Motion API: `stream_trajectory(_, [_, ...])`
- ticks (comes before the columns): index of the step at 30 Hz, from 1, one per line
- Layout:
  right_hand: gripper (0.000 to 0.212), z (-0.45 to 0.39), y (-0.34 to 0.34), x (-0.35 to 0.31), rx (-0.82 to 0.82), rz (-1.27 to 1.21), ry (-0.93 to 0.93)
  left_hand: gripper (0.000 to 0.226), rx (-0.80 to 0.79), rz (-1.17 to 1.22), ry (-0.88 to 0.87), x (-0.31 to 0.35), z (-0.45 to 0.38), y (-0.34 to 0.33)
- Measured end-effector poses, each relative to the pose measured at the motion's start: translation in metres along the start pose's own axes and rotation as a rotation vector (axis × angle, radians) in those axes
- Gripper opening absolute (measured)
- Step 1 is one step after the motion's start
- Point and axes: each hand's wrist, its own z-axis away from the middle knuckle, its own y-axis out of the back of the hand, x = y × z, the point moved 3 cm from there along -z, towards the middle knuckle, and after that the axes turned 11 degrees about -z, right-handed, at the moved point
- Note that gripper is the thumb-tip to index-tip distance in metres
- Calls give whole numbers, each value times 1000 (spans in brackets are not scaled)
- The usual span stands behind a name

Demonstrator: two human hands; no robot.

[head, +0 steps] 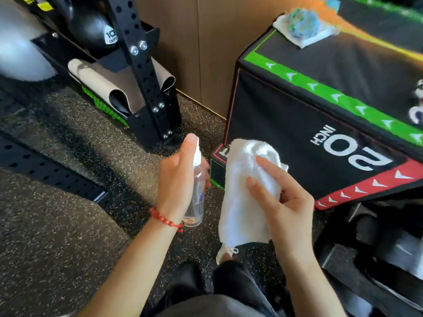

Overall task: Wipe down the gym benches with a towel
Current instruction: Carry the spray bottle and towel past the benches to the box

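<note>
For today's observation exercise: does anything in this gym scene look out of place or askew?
A crumpled cloth or wrapper lies on the black foam box's far corner, looking left behind. Otherwise nothing stands out: left hand holds the spray bottle, right hand the white towel.

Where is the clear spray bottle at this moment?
In the head view, the clear spray bottle is low and centre, held upright in the left hand, just left of the white towel that the right hand holds.
</note>
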Motion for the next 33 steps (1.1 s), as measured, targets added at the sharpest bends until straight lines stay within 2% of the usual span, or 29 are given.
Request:
stream_trajectory(8, [27, -108, 64, -4, 165, 14, 14, 70, -120, 29, -32, 58, -77, -108])
stream_trajectory(14, [26, -167, 91, -8, 258, 14, -5, 58, -190, 129, -24, 97, -115, -162])
stream_trajectory(25, [27, -265, 91, 2, 474, -9, -21, 68, -442, 157, -199, 155, -225, -241])
stream_trajectory(33, [25, -337, 78, 6, 603, -1, 14, 63, -499, 226, -328, 186, -300, -277])
